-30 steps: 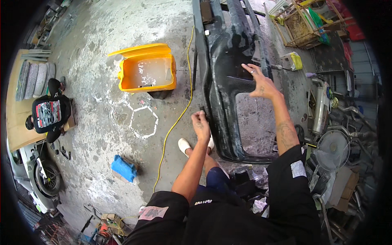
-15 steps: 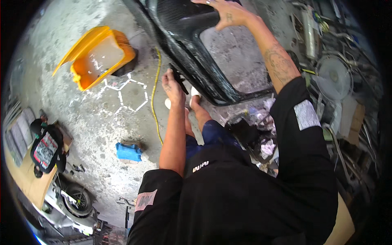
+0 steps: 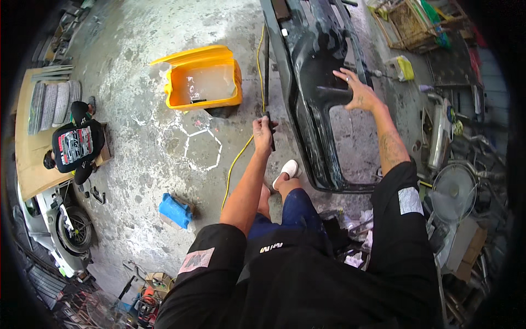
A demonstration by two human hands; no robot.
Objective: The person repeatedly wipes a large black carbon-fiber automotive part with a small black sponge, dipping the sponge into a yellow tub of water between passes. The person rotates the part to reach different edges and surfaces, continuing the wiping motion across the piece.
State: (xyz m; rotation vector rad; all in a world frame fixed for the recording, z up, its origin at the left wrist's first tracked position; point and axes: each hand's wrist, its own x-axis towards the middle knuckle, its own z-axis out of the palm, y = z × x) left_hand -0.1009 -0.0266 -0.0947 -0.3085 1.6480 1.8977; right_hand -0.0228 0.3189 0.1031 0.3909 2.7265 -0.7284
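- The black panel [image 3: 318,66], ahead of the person and right of centre, is the largest piece; what bears it cannot be made out. Long, hollow and thin-walled, it looks like a moulded shell: probably light for its size but awkward to turn.
- Its glossy main face should be stiff, and slippery if wet; the bright patches may be water or only reflections. A palm laid flat there would likely slide.
- The frame round its large opening [image 3: 350,148] seems the better hold, with fingers hooked behind the edge; the thin near strip may flex or crack if it takes all the weight.
- The right hand [image 3: 361,93] lies over the panel beside that opening, its grip spread and unclosed; whether it presses cannot be told.
- The left hand [image 3: 263,133], apart from the panel, has its grip closed round a slim dark object [image 3: 273,140]. That looks small, light and rigid, easily held by its middle; its material is unclear.
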